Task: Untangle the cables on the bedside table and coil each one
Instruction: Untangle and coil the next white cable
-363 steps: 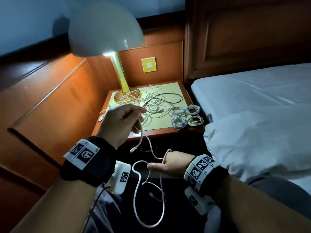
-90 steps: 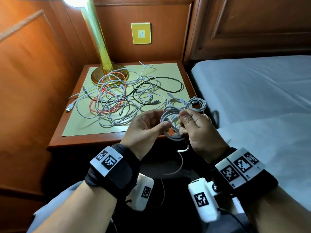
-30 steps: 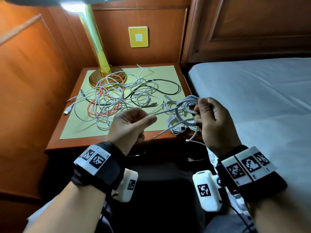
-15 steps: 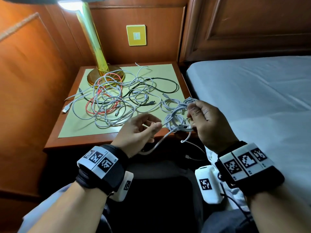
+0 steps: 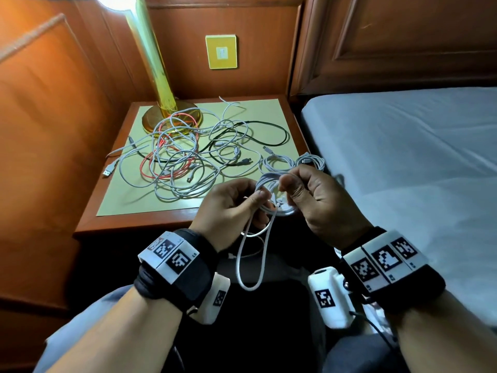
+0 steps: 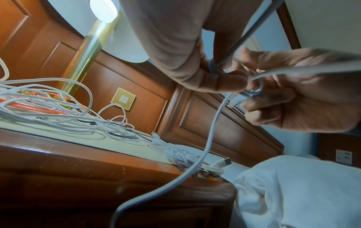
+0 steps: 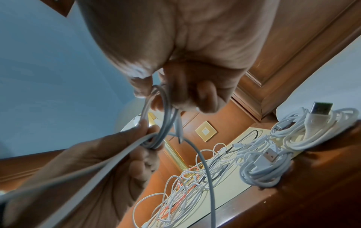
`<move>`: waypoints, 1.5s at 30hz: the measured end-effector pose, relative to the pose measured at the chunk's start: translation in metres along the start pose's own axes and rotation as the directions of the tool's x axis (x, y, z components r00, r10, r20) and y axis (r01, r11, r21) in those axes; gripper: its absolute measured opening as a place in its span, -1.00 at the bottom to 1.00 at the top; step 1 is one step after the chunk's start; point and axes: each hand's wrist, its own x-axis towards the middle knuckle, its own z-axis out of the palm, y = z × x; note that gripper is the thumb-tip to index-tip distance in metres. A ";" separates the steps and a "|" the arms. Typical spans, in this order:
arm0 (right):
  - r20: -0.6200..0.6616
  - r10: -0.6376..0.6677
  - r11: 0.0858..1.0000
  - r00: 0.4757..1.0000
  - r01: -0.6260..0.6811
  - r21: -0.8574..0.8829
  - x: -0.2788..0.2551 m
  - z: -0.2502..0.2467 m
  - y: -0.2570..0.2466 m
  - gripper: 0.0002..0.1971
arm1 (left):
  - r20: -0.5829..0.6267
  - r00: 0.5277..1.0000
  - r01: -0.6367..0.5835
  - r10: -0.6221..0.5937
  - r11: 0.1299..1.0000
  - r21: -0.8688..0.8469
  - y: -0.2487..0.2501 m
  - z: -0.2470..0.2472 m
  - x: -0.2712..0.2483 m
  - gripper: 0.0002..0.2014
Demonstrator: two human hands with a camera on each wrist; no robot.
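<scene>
White cable (image 5: 271,192) sits at the centre of the head view, half coiled between both hands in front of the table (image 5: 129,227). The left hand (image 5: 228,208) pinches a strand at thumb and forefinger; the right hand (image 5: 317,200) curls round the coil. A long loop of the cable hangs below them, so the step in hand looks like winding this one cable, and the next move probably calls for feeding that slack round the coil. The tangle (image 5: 188,157) of white, red and black cables lies mid-frame on the table, with finished coils (image 5: 293,162) at its right edge. The wrist bands carry square black-and-white codes; their small print is unreadable.

In the left wrist view, the right hand (image 6: 304,98) at the right grips small loops (image 6: 254,91), and the slack runs down to the lower left.

In the right wrist view, the left hand (image 7: 109,158) at lower left pinches the coil (image 7: 158,128) at the centre. Plugs (image 7: 269,157) on the finished coils at the right show no readable brand.
</scene>
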 end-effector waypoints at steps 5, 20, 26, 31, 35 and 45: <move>-0.152 -0.025 0.999 0.988 0.018 -0.051 0.000 0.004 0.003 -0.65 | -0.104 0.990 0.070 -0.097 0.969 -0.237 0.005 0.001 0.000 -0.83; -0.013 -0.274 0.948 0.962 0.268 -0.170 -0.003 0.010 0.004 -0.82 | -0.292 0.933 0.097 -0.211 0.927 -0.362 0.005 -0.005 0.010 -0.83; 0.096 0.058 0.971 0.994 -0.078 0.226 -0.005 0.012 -0.004 -0.83 | -0.316 0.929 0.069 -0.191 0.930 -0.361 0.006 -0.004 0.007 -0.79; 0.060 0.180 0.939 0.982 -0.190 0.287 -0.004 0.007 -0.005 -0.85 | -0.335 0.927 0.049 -0.171 0.938 -0.343 0.006 -0.003 0.007 -0.86; -0.012 0.298 0.730 0.954 -0.220 0.647 0.003 -0.004 -0.007 -0.83 | -0.425 0.891 0.006 -0.162 0.938 -0.347 0.005 -0.016 0.013 -0.89; 0.261 0.375 0.706 0.890 -0.456 0.542 0.004 -0.006 -0.009 -0.72 | -0.433 0.899 -0.041 -0.069 0.970 -0.239 0.005 -0.020 0.013 -0.90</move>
